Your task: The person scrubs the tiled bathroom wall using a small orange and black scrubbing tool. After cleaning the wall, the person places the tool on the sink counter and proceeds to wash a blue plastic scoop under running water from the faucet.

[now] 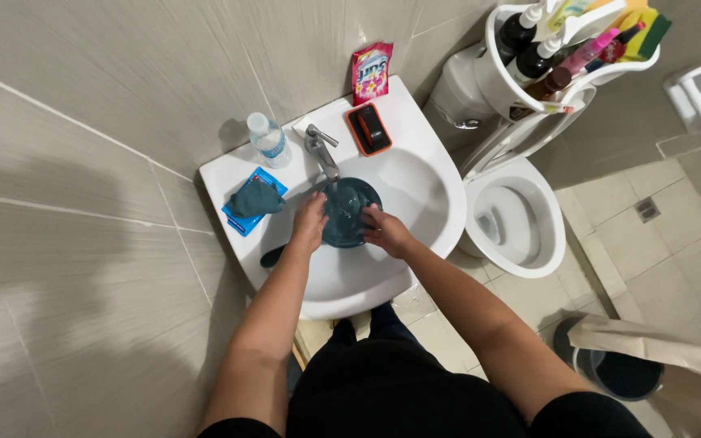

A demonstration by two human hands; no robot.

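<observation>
A dark teal round bowl [349, 209] sits in the white sink [415, 191] under the metal tap [322, 152]. My left hand [309, 224] grips the bowl's left rim. My right hand [384, 231] holds its right rim from the other side. Whether water runs from the tap into the bowl cannot be made out.
On the sink ledge lie a teal cloth on a blue pack [253, 199], a clear bottle [268, 139], an orange-edged black brush [369, 128] and a pink sachet [372, 71]. An open toilet [513, 215] stands to the right, a caddy of cleaning bottles [565, 45] on its tank. A bin [618, 373] stands on the floor.
</observation>
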